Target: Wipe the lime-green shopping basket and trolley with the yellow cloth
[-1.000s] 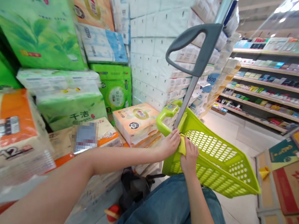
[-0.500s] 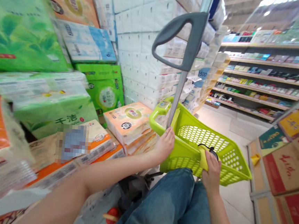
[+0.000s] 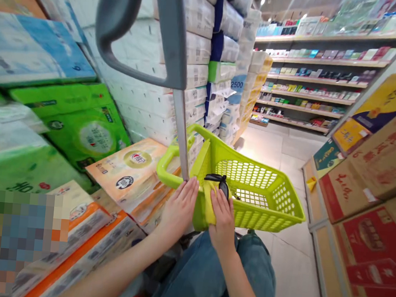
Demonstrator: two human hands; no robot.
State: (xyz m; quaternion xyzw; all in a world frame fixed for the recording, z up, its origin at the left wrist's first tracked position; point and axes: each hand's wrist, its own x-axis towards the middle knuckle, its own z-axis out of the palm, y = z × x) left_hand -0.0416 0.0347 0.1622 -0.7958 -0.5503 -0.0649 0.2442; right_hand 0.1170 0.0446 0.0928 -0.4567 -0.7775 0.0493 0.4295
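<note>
A lime-green shopping basket (image 3: 261, 214) with a perforated body stands before my knees, its long handle tilted up. The large grey grip (image 3: 178, 40) tops a metal pole (image 3: 179, 135). My left hand (image 3: 181, 205) lies with fingers stretched out on the basket's near rim, beside the foot of the pole. My right hand (image 3: 222, 215) presses a yellow cloth (image 3: 209, 204) against the outer side of the rim, its fingers over the cloth. A black strap-like thing (image 3: 218, 178) shows just beyond those fingers; its kind I cannot tell.
Tissue packs, among them an orange pack (image 3: 123, 165) and a green pack (image 3: 78, 129), are stacked on the left. Cardboard cartons (image 3: 371, 182) line the right side of the tiled aisle (image 3: 288, 149). Stocked shelves (image 3: 315, 80) stand at the back.
The view has turned to the right, so the basket appears farther left. My right hand, with the yellow cloth, has moved along the rim towards the pole and my left hand.
</note>
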